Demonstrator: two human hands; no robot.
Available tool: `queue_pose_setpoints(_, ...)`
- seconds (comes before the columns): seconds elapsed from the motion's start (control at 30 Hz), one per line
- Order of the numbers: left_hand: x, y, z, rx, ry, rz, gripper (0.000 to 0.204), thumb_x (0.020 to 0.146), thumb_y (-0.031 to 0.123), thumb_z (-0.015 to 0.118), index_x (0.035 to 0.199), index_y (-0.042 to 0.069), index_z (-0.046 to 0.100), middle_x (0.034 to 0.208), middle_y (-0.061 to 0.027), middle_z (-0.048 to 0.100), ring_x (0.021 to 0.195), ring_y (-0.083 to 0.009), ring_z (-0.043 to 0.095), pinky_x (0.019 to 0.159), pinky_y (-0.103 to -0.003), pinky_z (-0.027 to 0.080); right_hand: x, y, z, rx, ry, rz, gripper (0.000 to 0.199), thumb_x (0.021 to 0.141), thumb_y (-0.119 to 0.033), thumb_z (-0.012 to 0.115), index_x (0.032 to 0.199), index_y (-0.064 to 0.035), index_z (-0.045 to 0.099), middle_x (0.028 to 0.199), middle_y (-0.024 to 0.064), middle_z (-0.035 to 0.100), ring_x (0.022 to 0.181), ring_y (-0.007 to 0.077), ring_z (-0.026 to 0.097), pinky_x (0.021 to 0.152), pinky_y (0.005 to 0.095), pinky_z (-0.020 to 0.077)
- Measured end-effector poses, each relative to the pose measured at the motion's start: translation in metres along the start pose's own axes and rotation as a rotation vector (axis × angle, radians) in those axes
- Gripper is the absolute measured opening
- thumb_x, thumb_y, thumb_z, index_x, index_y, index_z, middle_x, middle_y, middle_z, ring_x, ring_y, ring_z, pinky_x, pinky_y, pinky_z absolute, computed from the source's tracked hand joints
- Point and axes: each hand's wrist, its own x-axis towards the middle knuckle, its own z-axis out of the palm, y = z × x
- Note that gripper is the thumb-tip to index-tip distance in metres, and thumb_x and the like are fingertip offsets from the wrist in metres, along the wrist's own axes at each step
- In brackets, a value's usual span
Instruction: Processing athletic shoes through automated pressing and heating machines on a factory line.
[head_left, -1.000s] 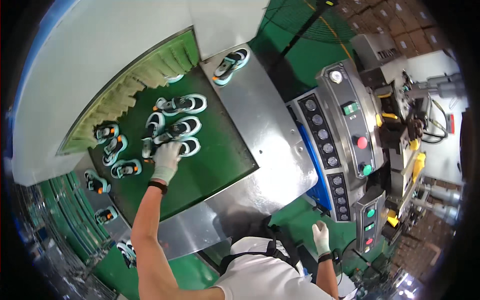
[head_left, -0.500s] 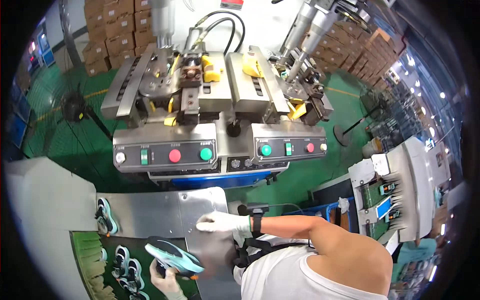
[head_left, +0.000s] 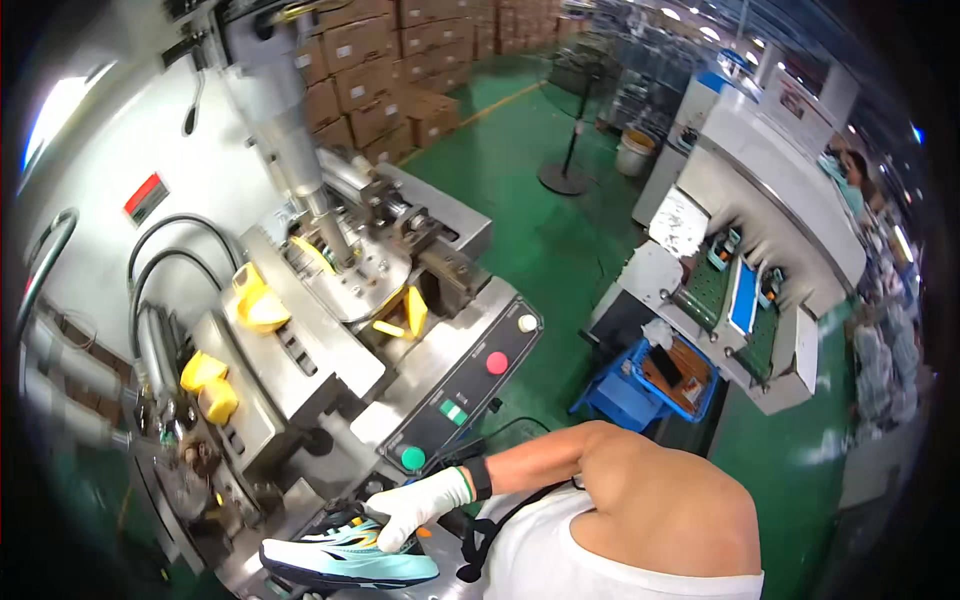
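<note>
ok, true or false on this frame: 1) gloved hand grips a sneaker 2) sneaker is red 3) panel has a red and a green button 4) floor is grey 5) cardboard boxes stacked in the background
1) True: the right hand, in a white glove, grips the sneaker.
2) False: it is teal and white with a dark sole.
3) True: a red button and a green button sit on the dark control panel.
4) False: the floor is green.
5) True: cardboard boxes are stacked behind the machine.

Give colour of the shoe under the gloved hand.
Light teal shoe with black and orange accents, dark sole; head view.
</note>
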Motion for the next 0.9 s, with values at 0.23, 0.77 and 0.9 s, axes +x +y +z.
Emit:
queue_pose_setpoints(0.23,0.089,0.021,0.036,-0.053,0.073,-0.023,0.049,0.102,0.021,0.059,0.14,-0.007,0.047,0.135,-0.0235,0.059,0.121,-0.0298,0.061,0.105,-0.039,0.048,-0.014,-0.01,-0.048,0.315,0.218,0.026,0.066,0.085,-0.027,0.078,0.138,0.0035,0.053,0.126,0.0069,0.064,0.113,0.0165,0.06,0.097,0.0328,0.0487)
queue_pose_setpoints(0.77,0.185,-0.009,0.008,-0.016,0.057,0.111,0.061,0.094,0.009,0.063,0.147,-0.006,0.037,0.145,-0.0215,0.049,0.133,-0.0315,0.052,0.11,-0.04,0.045,-0.009,-0.008,0.002,0.602,0.374,-0.172,0.078,0.078,-0.021,0.086,0.143,-0.0019,0.046,0.128,0.0185,0.065,0.112,0.0302,0.068,0.095,0.044,0.0576)
queue_pose_setpoints(0.9,0.213,-0.025,0.022,-0.068,0.017,0.098,0.063,0.093,0.009,0.063,0.147,-0.007,0.036,0.145,-0.0221,0.049,0.134,-0.0318,0.051,0.112,-0.042,0.043,-0.008,0.006,-0.013,0.612,0.395,-0.164,0.07,0.084,-0.018,0.082,0.143,-0.0046,0.047,0.129,0.0126,0.065,0.114,0.0291,0.067,0.098,0.0438,0.0557)
